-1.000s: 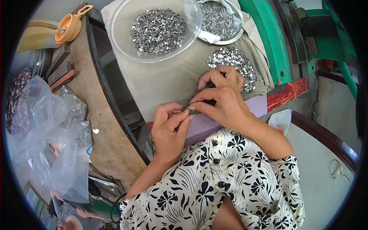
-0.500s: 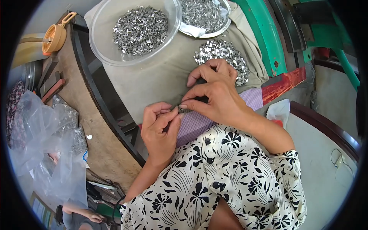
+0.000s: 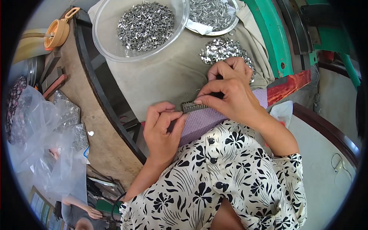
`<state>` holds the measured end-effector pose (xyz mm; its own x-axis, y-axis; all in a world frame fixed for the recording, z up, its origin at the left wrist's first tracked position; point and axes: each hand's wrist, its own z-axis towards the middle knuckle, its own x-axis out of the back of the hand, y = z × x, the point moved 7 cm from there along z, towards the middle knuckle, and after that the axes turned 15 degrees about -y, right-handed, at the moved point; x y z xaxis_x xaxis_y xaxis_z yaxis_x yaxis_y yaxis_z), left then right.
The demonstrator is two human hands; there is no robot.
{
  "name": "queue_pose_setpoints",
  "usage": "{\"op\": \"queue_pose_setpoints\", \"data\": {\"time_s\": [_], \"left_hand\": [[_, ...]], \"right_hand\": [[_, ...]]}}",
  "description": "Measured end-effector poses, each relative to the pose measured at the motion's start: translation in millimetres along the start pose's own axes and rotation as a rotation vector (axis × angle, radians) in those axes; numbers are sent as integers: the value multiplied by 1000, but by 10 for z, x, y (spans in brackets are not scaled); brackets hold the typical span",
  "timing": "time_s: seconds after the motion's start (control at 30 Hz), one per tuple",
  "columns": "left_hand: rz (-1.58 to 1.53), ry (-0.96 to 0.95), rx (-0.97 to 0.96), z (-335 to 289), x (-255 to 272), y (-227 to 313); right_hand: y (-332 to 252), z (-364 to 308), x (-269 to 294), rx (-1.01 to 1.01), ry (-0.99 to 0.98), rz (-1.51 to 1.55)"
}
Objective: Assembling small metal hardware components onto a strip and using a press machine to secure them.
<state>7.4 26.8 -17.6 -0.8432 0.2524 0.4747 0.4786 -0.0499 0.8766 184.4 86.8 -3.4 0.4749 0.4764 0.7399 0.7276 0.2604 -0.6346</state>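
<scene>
A small slotted metal block (image 3: pixel 190 107) lies at the front edge of the grey-green cloth, with a row of thin upright pieces in it. My left hand (image 3: pixel 163 124) is closed, thumb and forefinger tips pressed at the block's left end. Above the block's right part, my right hand (image 3: pixel 232 92) has thumb and forefinger nearly together; anything between them is too small to make out. Its other fingers curl beside a heap of flat shiny metal pieces (image 3: pixel 220 50). A tiny metal pin (image 3: pixel 186 93) rests on the cloth just beyond the block.
A clear plastic bowl (image 3: pixel 101 46) of small metal parts stands at the back, beside a round dish (image 3: pixel 234 25) of metal pins. Purple woven cloth (image 3: pixel 199 124) covers the near edge. Green machine frame (image 3: pixel 274 42) stands right; plastic bags (image 3: pixel 42 142) lie left. Another person's hand (image 3: pixel 94 212) shows lower left.
My right hand has moved slightly right and up, away from my left fingertips, so the slotted block now shows between them. The whole view has shifted a little.
</scene>
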Motion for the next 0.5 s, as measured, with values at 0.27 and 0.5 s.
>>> {"op": "queue_pose_setpoints", "data": {"time_s": [0.27,0.5], "left_hand": [[457,-37,-230,-64,-65,206],[606,-105,-285,-24,-129,285]], "right_hand": [[-9,42,39,41,-41,-3],[-11,53,48,52,-42,-4]]}}
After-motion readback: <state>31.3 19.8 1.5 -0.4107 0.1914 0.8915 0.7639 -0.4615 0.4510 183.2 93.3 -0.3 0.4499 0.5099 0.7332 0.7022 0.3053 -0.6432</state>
